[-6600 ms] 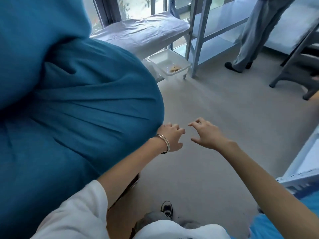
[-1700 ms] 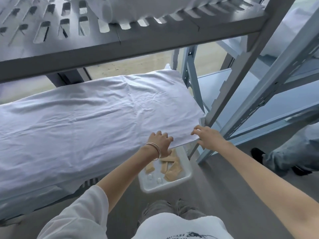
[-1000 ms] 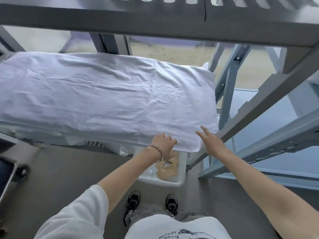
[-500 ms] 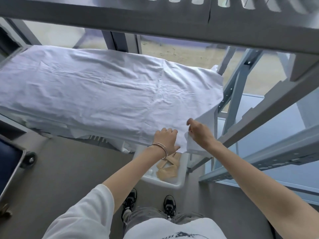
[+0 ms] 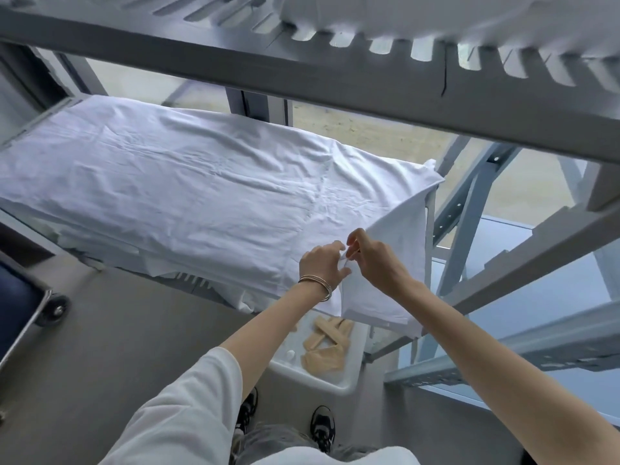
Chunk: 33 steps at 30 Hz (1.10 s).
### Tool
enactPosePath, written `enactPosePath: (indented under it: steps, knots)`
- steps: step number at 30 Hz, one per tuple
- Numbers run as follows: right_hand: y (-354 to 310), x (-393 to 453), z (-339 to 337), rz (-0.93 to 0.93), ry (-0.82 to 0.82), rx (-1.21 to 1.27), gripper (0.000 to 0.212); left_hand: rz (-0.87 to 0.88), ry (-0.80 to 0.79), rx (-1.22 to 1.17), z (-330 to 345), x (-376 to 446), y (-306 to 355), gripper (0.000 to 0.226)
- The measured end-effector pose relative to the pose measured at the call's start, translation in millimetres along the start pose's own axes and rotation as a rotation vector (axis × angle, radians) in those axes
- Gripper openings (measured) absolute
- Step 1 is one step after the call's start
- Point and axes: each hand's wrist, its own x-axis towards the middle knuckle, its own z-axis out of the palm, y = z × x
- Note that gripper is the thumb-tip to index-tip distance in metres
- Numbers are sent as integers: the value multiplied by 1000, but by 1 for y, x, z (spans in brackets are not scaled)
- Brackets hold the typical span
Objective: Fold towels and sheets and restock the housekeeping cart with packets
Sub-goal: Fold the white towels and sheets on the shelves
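A white sheet (image 5: 201,189) lies spread over the middle shelf of a grey slotted cart. Its near right corner is lifted off the shelf and hangs down as a flap (image 5: 382,290). My right hand (image 5: 375,260) pinches that lifted corner from the right. My left hand (image 5: 323,263), with bangles on the wrist, grips the same corner's edge just to the left, fingertips almost meeting the right hand's. Below the shelf sits a white tray (image 5: 322,377) holding several tan packets (image 5: 327,344).
The cart's upper shelf (image 5: 335,72) crosses overhead with more white linen on it. A pale blue metal rack (image 5: 503,290) stands to the right. A wheeled blue bin (image 5: 30,307) is at the left edge. Grey floor and my shoes lie below.
My right hand has lifted the sheet's near right corner higher and drawn it leftward; my left hand has come up off the sheet's edge to take the same corner.
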Motion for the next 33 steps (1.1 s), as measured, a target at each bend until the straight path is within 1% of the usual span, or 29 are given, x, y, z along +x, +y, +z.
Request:
enactPosePath:
  steps: [5, 7, 10, 13, 16, 18, 19, 21, 22, 25, 27, 29, 31, 33]
  knots:
    - [-8, 4, -3, -97, 34, -22, 22, -15, 98, 5, -4, 0, 7, 26]
    - [-10, 6, -4, -140, 42, -41, 22, -30, 116, 14, -8, 3, 7, 25]
    - [-12, 14, -7, -167, 34, -110, 22, -41, 99, 43, -13, 3, 3, 26]
    - [-9, 26, -11, -108, 9, -235, 34, -49, 88, 78, -17, 1, -3, 20]
    - [2, 41, -16, -15, -47, -297, 44, -27, 117, 120, -23, -5, -8, 19]
    - [8, 49, -20, 29, -86, -308, 39, -2, 147, 138, -29, -11, -11, 17]
    - [10, 53, -21, 38, -95, -309, 31, 3, 155, 141, -31, -14, -14, 16]
    - [6, 60, -20, 32, -102, -313, 16, -24, 153, 126, -34, -20, -23, 13]
    - [1, 63, -18, 23, -97, -311, 13, -56, 146, 108, -36, -22, -29, 13]
    - [-17, 69, -2, -9, -76, -284, 15, -131, 165, 19, -43, -25, -42, 17]
    - [-29, 71, 10, -33, -84, -269, 16, -123, 217, -52, -50, -23, -43, 32]
    - [-39, 73, 19, -61, -92, -252, 15, -120, 257, -54, -57, -16, -39, 43]
    - [-50, 75, 25, -73, -69, -217, 14, -143, 238, 19, -63, -9, -38, 38]
    - [-59, 78, 28, -99, -44, -182, 14, -167, 206, 97, -70, -5, -44, 23]
